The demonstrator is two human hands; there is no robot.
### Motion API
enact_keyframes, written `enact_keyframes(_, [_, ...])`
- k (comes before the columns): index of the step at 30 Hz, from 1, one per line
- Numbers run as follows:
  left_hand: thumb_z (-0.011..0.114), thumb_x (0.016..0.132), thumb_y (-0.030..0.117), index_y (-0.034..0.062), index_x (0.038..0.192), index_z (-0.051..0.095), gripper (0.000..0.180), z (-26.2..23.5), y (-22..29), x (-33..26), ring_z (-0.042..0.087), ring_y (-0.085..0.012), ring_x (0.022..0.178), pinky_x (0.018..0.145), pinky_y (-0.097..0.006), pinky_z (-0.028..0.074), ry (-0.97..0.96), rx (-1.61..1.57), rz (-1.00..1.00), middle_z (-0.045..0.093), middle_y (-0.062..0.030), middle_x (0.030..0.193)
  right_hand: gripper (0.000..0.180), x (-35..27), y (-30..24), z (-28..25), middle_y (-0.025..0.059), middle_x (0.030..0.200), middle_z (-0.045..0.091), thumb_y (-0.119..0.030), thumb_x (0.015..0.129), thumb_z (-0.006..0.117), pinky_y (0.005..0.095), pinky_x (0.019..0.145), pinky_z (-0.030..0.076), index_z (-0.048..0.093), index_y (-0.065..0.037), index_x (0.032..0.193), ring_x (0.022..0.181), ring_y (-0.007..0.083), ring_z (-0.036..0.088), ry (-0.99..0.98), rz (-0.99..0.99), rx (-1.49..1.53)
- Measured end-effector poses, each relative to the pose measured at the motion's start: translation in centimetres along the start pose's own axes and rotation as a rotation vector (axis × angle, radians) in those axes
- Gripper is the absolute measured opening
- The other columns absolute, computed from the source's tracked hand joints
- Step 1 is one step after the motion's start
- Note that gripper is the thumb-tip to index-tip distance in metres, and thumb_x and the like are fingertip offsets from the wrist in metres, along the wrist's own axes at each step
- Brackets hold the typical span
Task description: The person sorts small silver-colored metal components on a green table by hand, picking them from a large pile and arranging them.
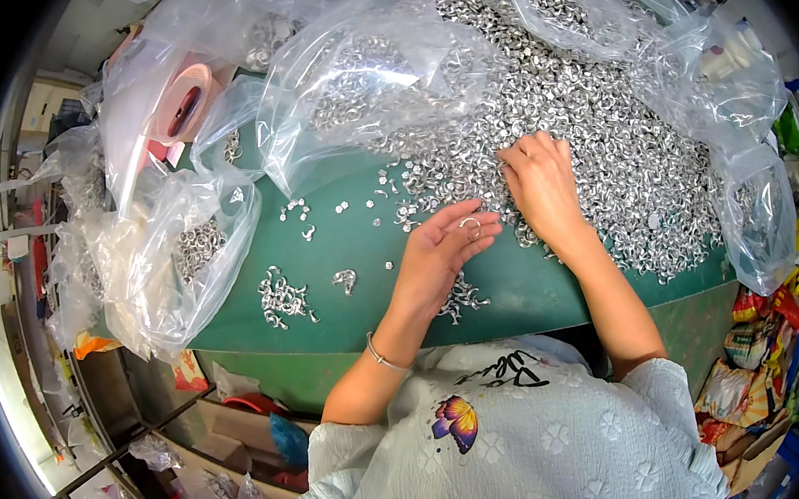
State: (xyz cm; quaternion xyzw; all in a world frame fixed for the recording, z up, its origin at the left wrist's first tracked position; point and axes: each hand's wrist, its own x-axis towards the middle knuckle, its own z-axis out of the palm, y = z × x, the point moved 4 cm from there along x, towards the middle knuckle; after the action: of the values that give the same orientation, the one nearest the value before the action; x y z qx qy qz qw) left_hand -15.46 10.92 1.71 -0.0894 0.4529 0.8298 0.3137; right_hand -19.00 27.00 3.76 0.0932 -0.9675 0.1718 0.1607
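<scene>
A big heap of small curved silver metal pieces (631, 165) spreads over the green tabletop (347, 325). My left hand (441, 253) is turned partly palm up just in front of the heap, fingers bent. A thin curved metal piece (470, 222) shows at its fingers, apparently held there. At the heap's near edge, my right hand (544, 181) reaches down with fingers curled together among the pieces. Its fingertips are partly hidden, so what they pinch cannot be made out. Below my left hand lies a small cluster of pieces (461, 298), partly covered by the wrist.
Another small pile (283, 299) lies left, near a few scattered pieces (345, 279). A clear plastic bag (183, 261) with metal pieces stands at the left edge. Larger plastic sheeting (375, 88) covers the far left heap. Colourful packages (742, 370) line the right side.
</scene>
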Motion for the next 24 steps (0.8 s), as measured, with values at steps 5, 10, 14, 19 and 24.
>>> enact_keyframes(5, [0.05, 0.095, 0.0, -0.0114, 0.131, 0.043, 0.039, -0.2, 0.0, -0.1, 0.059, -0.0326, 0.115, 0.1, -0.039, 0.049, 0.027, -0.056, -0.008, 0.056, -0.0276, 0.124, 0.01, -0.7, 0.5, -1.5, 0.0057, 0.085, 0.06, -0.004, 0.076, 0.07, 0.0383, 0.08, 0.041, 0.067, -0.004, 0.086, 0.091, 0.025, 0.055, 0.017, 0.044, 0.193])
enact_keyframes(10, [0.051, 0.097, 0.006, -0.0091, 0.13, 0.046, 0.037, -0.2, -1.3, 0.5, 0.061, -0.0274, 0.109, 0.096, -0.037, 0.051, -0.029, -0.37, -0.102, 0.06, -0.021, 0.119, 0.013, -1.7, -2.1, -3.1, 0.0076, 0.09, 0.061, -0.005, 0.077, 0.07, 0.0383, 0.084, 0.043, 0.066, -0.002, 0.088, 0.092, 0.0281, 0.056, -0.305, 0.209, 0.697])
enact_keyframes(14, [0.055, 0.096, 0.009, -0.0059, 0.127, 0.051, 0.035, -0.5, -1.7, 0.4, 0.06, -0.017, 0.091, 0.081, -0.029, 0.052, -0.139, -0.353, -0.142, 0.062, -0.0106, 0.107, 0.021, -0.5, -1.3, -3.4, 0.0095, 0.094, 0.062, -0.005, 0.077, 0.07, 0.0383, 0.087, 0.043, 0.067, -0.004, 0.097, 0.097, 0.0282, 0.056, -0.197, 0.053, 0.52])
enact_keyframes(19, [0.056, 0.095, 0.007, -0.0057, 0.127, 0.053, 0.035, -1.0, -2.0, 0.2, 0.053, -0.0116, 0.078, 0.071, -0.024, 0.05, -0.229, -0.329, -0.171, 0.061, -0.0073, 0.099, 0.019, 2.6, 2.1, -2.0, 0.0076, 0.096, 0.062, -0.008, 0.078, 0.07, 0.044, 0.094, 0.039, 0.067, -0.006, 0.096, 0.098, 0.0273, 0.056, 0.152, -0.114, -0.127])
enact_keyframes(24, [0.054, 0.095, 0.005, -0.0062, 0.127, 0.052, 0.034, -0.3, -1.3, -0.2, 0.058, -0.0146, 0.083, 0.074, -0.026, 0.052, -0.059, -0.221, -0.115, 0.062, -0.0101, 0.101, 0.014, 2.0, 3.5, -1.9, 0.003, 0.096, 0.064, -0.01, 0.078, 0.071, 0.0449, 0.095, 0.036, 0.066, -0.007, 0.091, 0.098, 0.0246, 0.056, 0.122, -0.108, -0.057])
